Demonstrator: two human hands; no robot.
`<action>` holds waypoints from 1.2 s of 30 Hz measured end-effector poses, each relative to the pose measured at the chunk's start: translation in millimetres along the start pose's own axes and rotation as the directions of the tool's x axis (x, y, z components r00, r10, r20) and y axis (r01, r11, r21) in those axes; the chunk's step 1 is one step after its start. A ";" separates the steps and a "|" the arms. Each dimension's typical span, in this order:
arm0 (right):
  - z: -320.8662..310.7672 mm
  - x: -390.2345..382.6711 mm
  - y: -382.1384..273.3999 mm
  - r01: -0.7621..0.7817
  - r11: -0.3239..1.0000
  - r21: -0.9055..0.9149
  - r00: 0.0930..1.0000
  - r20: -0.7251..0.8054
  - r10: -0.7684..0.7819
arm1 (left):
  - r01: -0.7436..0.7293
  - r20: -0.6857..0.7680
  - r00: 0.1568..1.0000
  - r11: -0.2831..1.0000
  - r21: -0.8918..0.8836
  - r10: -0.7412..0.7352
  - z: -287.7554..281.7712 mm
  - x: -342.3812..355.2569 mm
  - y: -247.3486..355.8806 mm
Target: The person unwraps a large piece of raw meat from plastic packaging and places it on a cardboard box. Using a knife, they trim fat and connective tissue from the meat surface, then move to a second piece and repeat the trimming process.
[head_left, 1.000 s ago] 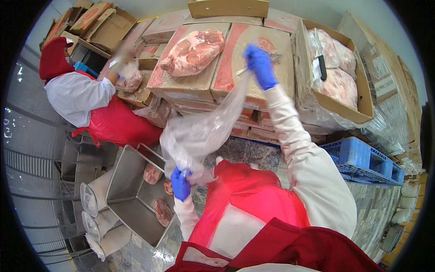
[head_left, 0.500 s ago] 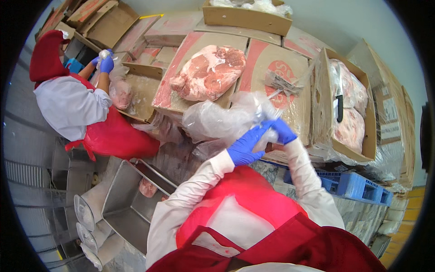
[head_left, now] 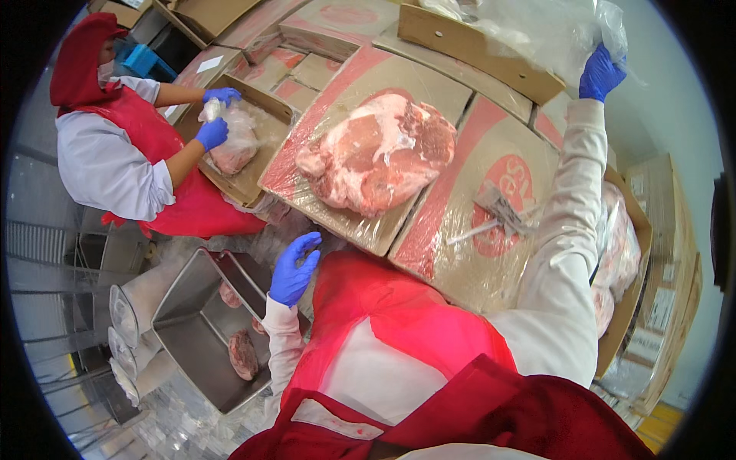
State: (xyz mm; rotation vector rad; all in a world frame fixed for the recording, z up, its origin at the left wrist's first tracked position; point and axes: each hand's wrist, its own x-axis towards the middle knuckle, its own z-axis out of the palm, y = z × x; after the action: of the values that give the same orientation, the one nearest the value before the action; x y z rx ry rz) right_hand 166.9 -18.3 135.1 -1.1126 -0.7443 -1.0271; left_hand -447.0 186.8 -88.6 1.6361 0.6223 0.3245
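My right hand (head_left: pixel 602 74), blue-gloved, is stretched far out to the upper right and closed on a clear plastic bag (head_left: pixel 540 34). The bag hangs over a low cardboard box (head_left: pixel 475 54) at the back that has more clear plastic in it. My left hand (head_left: pixel 294 270), also gloved, is low near my apron with its fingers apart and nothing in them. Ahead of it a large raw cut of meat (head_left: pixel 379 157) lies unwrapped on plastic-wrapped cartons (head_left: pixel 429 218). Beside the meat, crumpled packaging scraps (head_left: pixel 502 211) rest on another carton.
A metal bin (head_left: pixel 203 330) with several small meat pieces stands at lower left. At left a co-worker (head_left: pixel 146 161) handles bagged meat (head_left: pixel 234 142) over an open carton (head_left: pixel 280 123). An open box of meat (head_left: pixel 632 307) is at right, partly behind my arm.
My hands have parted. My right hand has carried the plastic bag from in front of me to the far box, while my left has let go and moved left. The co-worker's bagged meat has shifted right.
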 end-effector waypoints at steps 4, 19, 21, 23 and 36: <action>43.3 -2.8 132.1 0.018 0.942 -0.334 0.916 0.383 0.119 | 0.027 -0.173 0.984 0.995 -0.095 -0.043 4.3 25.9 -13.5; 0.3 -307.0 -3.8 -0.710 0.362 -0.604 -0.297 0.723 0.624 | -0.098 -0.374 0.926 0.988 -0.119 0.047 28.1 220.0 -38.6; -28.9 -305.6 -51.6 -0.602 0.339 -0.723 -0.286 0.592 0.753 | -0.004 -0.295 0.955 0.998 -0.066 -0.016 3.9 250.1 -49.0; -60.3 -301.9 -116.2 -0.651 0.175 -0.739 -0.322 0.478 0.818 | 0.072 -0.084 0.994 0.997 0.009 -0.071 0.9 287.4 -38.2; -318.3 -130.2 -221.6 -0.058 -0.042 -0.997 0.758 -0.072 0.649 | 0.096 0.492 0.820 0.917 0.387 -0.294 3.8 410.6 -53.3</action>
State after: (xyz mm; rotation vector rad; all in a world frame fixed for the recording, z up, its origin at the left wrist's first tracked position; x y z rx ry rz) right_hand -90.3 -308.1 3.8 -2.7412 0.2140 -0.6626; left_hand -122.6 419.4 -198.6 1.8689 0.4164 -0.4284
